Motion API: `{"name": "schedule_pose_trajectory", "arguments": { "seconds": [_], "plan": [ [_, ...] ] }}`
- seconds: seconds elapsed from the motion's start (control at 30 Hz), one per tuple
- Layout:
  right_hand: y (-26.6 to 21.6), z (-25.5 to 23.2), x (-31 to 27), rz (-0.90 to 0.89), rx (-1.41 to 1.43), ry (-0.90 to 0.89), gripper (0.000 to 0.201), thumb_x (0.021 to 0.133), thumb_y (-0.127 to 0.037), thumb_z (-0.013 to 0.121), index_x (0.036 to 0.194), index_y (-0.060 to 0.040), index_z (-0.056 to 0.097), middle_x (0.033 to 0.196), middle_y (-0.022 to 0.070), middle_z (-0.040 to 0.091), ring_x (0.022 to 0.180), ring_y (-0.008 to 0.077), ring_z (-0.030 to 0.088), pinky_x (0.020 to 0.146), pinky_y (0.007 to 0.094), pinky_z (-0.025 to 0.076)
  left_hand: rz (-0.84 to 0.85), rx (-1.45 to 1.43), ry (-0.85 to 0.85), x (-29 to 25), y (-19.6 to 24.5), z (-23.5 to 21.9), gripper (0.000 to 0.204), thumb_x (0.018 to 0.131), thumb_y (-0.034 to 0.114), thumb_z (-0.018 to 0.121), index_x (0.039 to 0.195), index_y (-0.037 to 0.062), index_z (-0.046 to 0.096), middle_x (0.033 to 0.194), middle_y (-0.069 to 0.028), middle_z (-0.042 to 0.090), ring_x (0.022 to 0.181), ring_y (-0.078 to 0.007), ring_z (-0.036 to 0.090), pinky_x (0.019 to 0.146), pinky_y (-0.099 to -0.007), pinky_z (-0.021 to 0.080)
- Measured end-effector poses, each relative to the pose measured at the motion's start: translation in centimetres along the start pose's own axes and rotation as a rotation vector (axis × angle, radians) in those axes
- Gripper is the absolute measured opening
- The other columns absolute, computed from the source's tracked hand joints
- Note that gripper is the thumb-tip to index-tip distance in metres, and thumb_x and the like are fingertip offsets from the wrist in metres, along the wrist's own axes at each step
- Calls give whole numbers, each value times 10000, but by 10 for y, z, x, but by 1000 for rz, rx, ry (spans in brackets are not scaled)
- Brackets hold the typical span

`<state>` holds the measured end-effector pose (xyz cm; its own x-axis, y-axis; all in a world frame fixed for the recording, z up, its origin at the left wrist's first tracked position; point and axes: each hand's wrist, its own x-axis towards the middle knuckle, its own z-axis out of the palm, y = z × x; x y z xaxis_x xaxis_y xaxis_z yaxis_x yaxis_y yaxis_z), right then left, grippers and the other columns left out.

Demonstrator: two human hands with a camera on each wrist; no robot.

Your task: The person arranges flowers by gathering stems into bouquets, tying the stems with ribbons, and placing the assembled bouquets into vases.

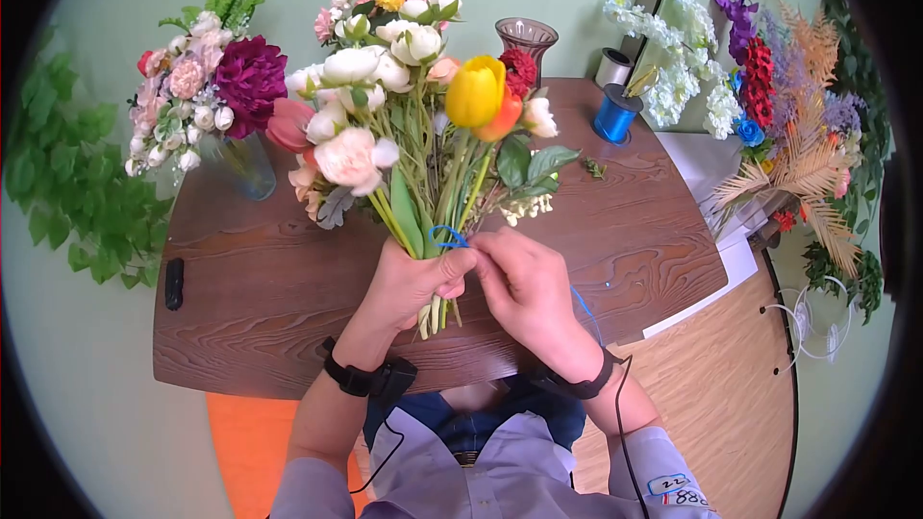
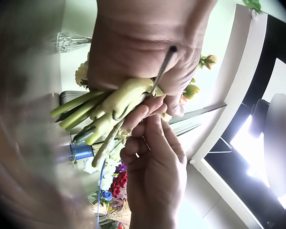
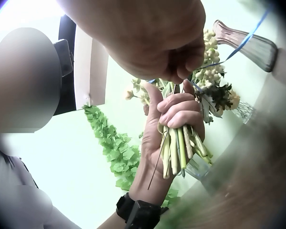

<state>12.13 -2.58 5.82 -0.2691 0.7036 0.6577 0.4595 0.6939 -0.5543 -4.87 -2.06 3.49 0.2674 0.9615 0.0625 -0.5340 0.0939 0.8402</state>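
My left hand [image 1: 415, 281] grips the stems [image 3: 174, 151] of a mixed bouquet [image 1: 352, 158] above the table's near side. White and pale pink blooms, a yellow tulip [image 1: 475, 92] and green leaves fan out over the hand. A thin blue ribbon [image 1: 448, 236] loops around the stems just above the left thumb. Close beside that thumb, my right hand [image 1: 527, 286] pinches the ribbon between thumb and fingers. From there the ribbon trails down past the right wrist. Cut stem ends [image 2: 93, 117] stick out below the left fist.
On the wooden table [image 1: 279, 279] stand a glass vase of flowers [image 1: 252, 168], a ribbed vase [image 1: 532, 36], a blue ribbon spool [image 1: 616, 121] and a white spool [image 1: 612, 68]. A small black object [image 1: 174, 284] lies by the left edge. More flowers [image 1: 808, 149] stand at the right.
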Motion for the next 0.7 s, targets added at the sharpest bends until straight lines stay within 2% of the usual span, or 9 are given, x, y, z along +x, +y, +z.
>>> {"name": "schedule_pose_trajectory", "arguments": {
  "seconds": [0.07,0.23,0.37,0.4,0.5,0.53,0.63,0.7],
  "plan": [
    [-2,-2,1,-4,-31,-30,95,873,-56,667,963,-39,641,794,122,608,718,340,632,617,423,505,25,84,55,1,0,1,199,900,82,747,1009,-6,605,759,-21,600,566,-67,504,483,-216,405],
    [-2,-1,0,16,-44,-64,126,885,-80,668,999,-37,640,818,136,618,745,355,639,636,423,512,83,104,128,2,4,5,155,916,107,730,935,15,607,696,-12,577,540,-68,489,483,-229,407],
    [-10,3,-5,113,68,-96,150,894,-115,680,1016,-33,650,833,137,634,739,351,644,641,413,515,145,111,148,5,8,-2,149,932,127,710,894,39,597,656,-1,552,528,-73,481,484,-234,398],
    [-11,5,-7,138,115,-115,171,891,-134,693,1022,-32,652,828,136,637,730,343,648,637,408,515,133,98,198,5,9,0,158,933,133,711,875,50,590,636,4,539,526,-73,481,485,-230,395],
    [-20,10,-16,229,113,-207,202,868,-175,729,984,-30,648,799,133,635,708,322,652,618,408,509,145,51,205,5,7,-4,156,936,138,710,880,54,592,631,7,536,528,-74,486,490,-230,404],
    [-21,13,-19,217,81,-235,246,850,-230,756,927,-31,635,749,123,626,671,313,649,591,410,504,126,29,207,4,9,-3,151,931,141,718,895,55,600,643,10,542,532,-74,494,496,-230,421],
    [-24,23,-32,244,65,-310,276,846,-267,762,887,-35,618,719,112,622,647,318,645,575,415,503,218,66,244,6,6,-3,149,925,143,727,915,53,610,646,13,545,533,-75,500,510,-241,445],
    [-25,31,-40,231,51,-312,304,840,-298,768,885,-38,617,694,104,619,633,319,644,569,417,504,212,47,244,5,6,-4,155,922,148,732,936,45,618,686,5,566,540,-77,507,527,-250,458]
  ]
}}
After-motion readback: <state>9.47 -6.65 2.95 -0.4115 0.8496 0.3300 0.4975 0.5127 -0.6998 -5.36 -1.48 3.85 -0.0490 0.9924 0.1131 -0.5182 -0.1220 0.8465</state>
